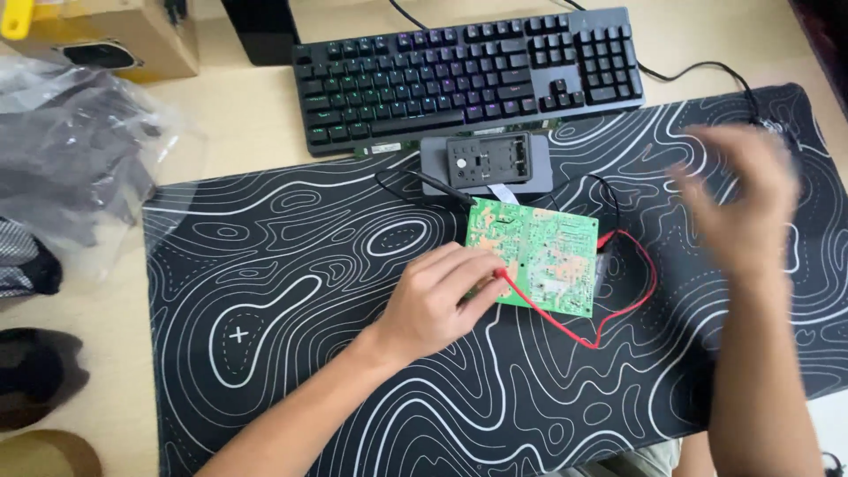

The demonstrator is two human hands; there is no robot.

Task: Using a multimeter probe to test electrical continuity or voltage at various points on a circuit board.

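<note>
I see a black mat (291,353) with white contour lines covering the desk, a keyboard (468,75) behind it. The green board (539,252) lies mid-mat. My left hand (433,300) pinches a red probe (505,276) against its edge; my right hand (742,208) hovers blurred, fingers apart, empty.

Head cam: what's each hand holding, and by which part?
Left hand pinches the red probe near its tip, pressed at the green circuit board's left edge. Right hand is raised and motion-blurred; nothing visible in it.
</note>
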